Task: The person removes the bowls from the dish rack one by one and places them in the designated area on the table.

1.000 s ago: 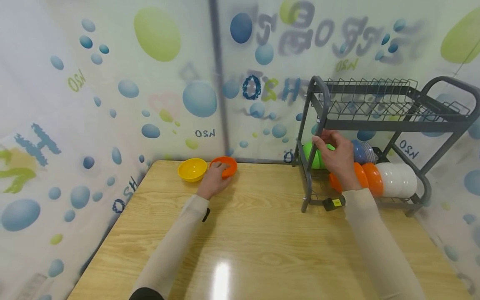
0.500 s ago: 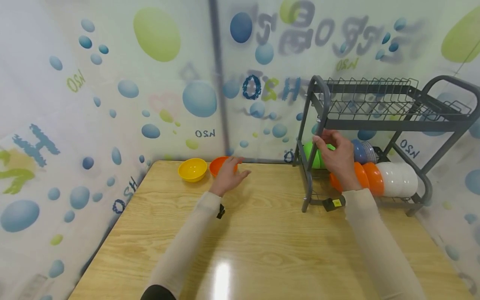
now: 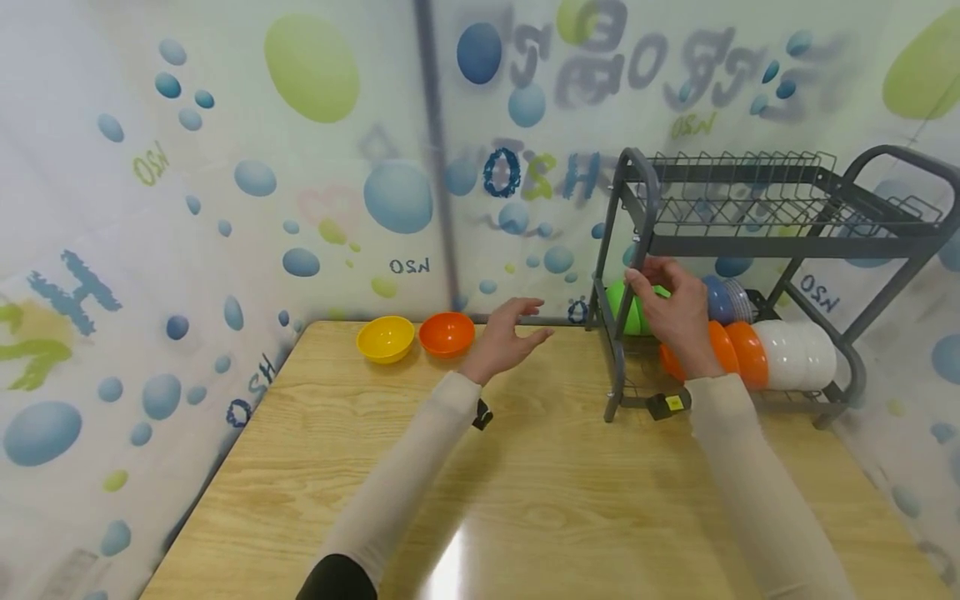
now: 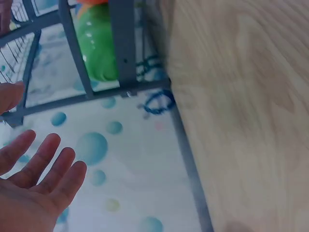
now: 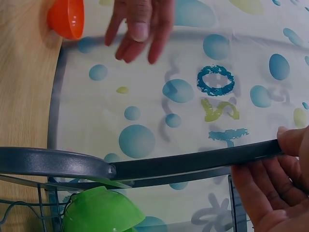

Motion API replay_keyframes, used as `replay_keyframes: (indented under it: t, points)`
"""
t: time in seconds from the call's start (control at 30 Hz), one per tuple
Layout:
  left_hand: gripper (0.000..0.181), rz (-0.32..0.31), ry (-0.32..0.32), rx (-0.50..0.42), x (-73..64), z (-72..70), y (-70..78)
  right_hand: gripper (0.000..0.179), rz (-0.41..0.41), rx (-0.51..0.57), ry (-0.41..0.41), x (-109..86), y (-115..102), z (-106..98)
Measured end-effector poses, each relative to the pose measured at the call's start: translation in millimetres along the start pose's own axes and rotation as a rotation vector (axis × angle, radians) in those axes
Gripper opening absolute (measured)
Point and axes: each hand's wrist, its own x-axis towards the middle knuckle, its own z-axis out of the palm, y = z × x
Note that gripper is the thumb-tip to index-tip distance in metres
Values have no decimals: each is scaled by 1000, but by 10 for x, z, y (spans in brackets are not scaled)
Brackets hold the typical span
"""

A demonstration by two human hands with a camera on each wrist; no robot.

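My left hand (image 3: 501,340) is in the air over the table, its fingers spread and holding nothing, between the orange bowl (image 3: 447,335) and the rack. A yellow bowl (image 3: 386,340) stands upright to the left of the orange one. My right hand (image 3: 678,317) grips the left front post of a dark grey two-tier dish rack (image 3: 787,247); in the right wrist view, thumb and fingers lie on either side of that bar (image 5: 198,162). Green bowls (image 5: 99,210) stand on edge in the lower tier, close to the right hand and partly hidden by it.
More bowls fill the lower tier: orange (image 3: 747,357), white (image 3: 795,354) and blue (image 3: 720,302). A wire basket (image 3: 742,212) forms the upper tier. Behind the wooden table (image 3: 555,483) hangs a patterned curtain (image 3: 330,242).
My left hand has come off the orange bowl and moved right, toward the rack, its fingers spreading. The orange bowl stays beside the yellow one. My right hand keeps its place on the rack.
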Motion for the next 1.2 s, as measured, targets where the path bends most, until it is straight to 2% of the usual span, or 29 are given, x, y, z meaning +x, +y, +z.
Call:
replay_keyframes:
  t: [0.17,0.33,0.5,0.8,1.03,1.2]
  points:
    - [53,77,-16,-23,148,90,280,52,-2,1,0,6,1,9]
    - [51,106,-47,-63,303,203,554,53,-10,-7,0,11,34,3]
    - [47,146,-37,-110,445,302,738,56,-34,-15,-13,-9,35,-29]
    - [40,184,11,-179,604,387,965,55,-68,-84,-32,-58,50,-211]
    - [32,179,61,-237,689,395,1115,57,-81,-193,-57,-110,304,-428]
    - [29,178,111,-213,724,400,1153,65,-28,-252,-100,-196,464,-579]
